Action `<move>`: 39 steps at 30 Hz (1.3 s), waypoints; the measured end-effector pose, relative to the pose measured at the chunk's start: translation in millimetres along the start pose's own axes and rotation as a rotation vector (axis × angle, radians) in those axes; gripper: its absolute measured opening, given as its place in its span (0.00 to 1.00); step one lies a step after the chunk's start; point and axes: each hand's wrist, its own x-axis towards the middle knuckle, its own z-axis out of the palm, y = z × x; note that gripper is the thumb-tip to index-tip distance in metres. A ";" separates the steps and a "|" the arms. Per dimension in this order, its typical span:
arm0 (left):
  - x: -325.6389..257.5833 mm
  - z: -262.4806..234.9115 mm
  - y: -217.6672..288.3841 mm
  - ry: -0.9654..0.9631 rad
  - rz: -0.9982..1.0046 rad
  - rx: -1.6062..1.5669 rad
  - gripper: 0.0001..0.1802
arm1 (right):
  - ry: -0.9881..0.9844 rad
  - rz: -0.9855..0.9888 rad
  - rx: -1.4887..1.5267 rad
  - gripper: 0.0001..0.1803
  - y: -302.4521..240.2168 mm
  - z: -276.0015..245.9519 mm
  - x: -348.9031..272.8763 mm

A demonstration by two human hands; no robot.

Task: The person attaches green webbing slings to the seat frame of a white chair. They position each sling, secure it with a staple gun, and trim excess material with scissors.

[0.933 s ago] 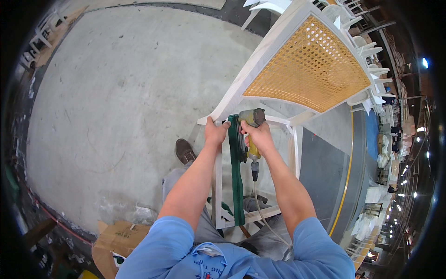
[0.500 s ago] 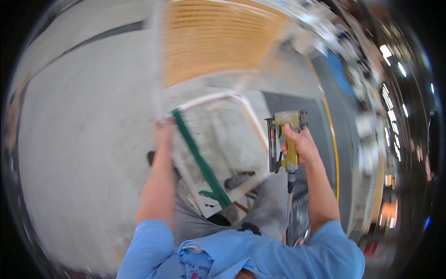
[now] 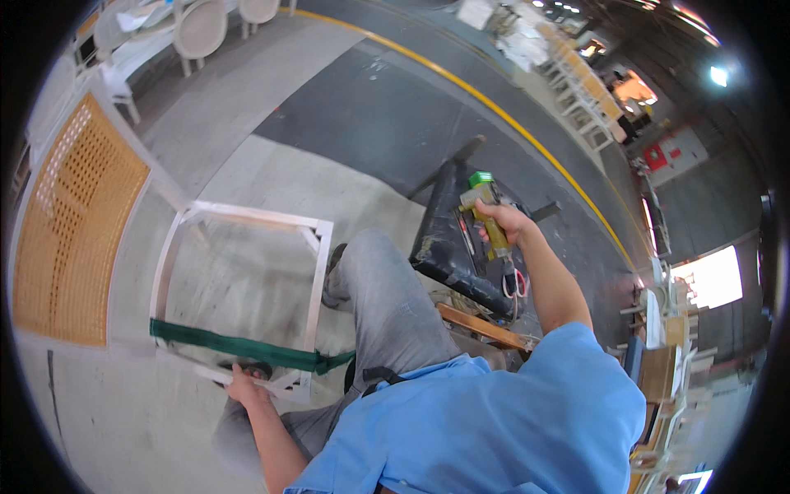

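A chair has a bare pale seat frame and a woven cane back. My left hand is closed on the near rail of the seat frame. A dark green webbing strap crosses the seat opening beside that hand, its loose end hanging past the frame's right corner toward my leg. My right hand grips a yellow-green pneumatic staple gun by its handle, over a black-topped stool. A small green object shows just beyond the gun's head.
Red-handled scissors lie at the stool's near side. A wooden bar is near my right thigh. A yellow floor line runs across the dark floor. White chairs stand far left, more chairs far right.
My view has turned right, and the chair now sits at the left. The staple gun has moved over the black stool. My left hand has shifted along the seat frame.
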 end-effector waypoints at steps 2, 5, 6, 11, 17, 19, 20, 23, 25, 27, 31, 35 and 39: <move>-6.3 5.1 -9.3 -0.180 -0.007 -0.036 0.12 | -0.074 0.158 0.059 0.26 38.6 -24.8 29.1; 11.7 15.8 12.7 -0.188 0.164 -0.023 0.16 | -0.262 0.244 0.119 0.24 68.8 -43.5 66.9; 12.2 20.0 22.2 -0.194 0.242 0.027 0.18 | -0.219 0.229 0.083 0.23 79.9 -48.4 76.6; 3.4 5.2 56.1 -0.020 0.691 0.025 0.35 | -0.117 0.173 -0.089 0.23 100.5 -48.8 118.1; -60.3 30.7 26.5 -0.032 0.503 0.323 0.35 | 0.589 -0.465 -1.040 0.29 79.4 -92.3 84.2; -86.5 45.6 18.8 -0.214 0.191 0.154 0.33 | 0.438 -0.570 -0.701 0.27 71.3 -74.5 75.9; -95.0 54.4 12.3 -0.245 0.137 0.110 0.32 | 0.372 -0.633 -0.540 0.26 59.8 -59.5 68.0; -89.6 64.4 16.0 -0.283 0.020 0.035 0.22 | 0.146 -0.779 -0.359 0.23 30.6 -5.3 51.6; -73.1 50.9 11.9 -0.285 -0.046 0.004 0.17 | -0.026 -0.787 -0.242 0.22 16.0 52.0 33.9; -75.4 52.6 13.6 -0.351 -0.089 0.010 0.16 | -0.158 -0.796 -0.158 0.21 7.0 83.7 14.8; -91.7 49.0 -24.3 -0.445 -0.077 0.054 0.06 | -0.484 -0.671 -0.147 0.17 13.4 168.6 -8.4; -118.0 28.8 -77.6 -0.425 -0.062 0.044 0.09 | -0.879 -0.502 -0.419 0.16 63.5 280.9 -5.8; -140.9 47.6 -116.5 -0.358 -0.211 0.155 0.12 | -1.006 -0.521 -0.947 0.22 116.9 349.3 34.0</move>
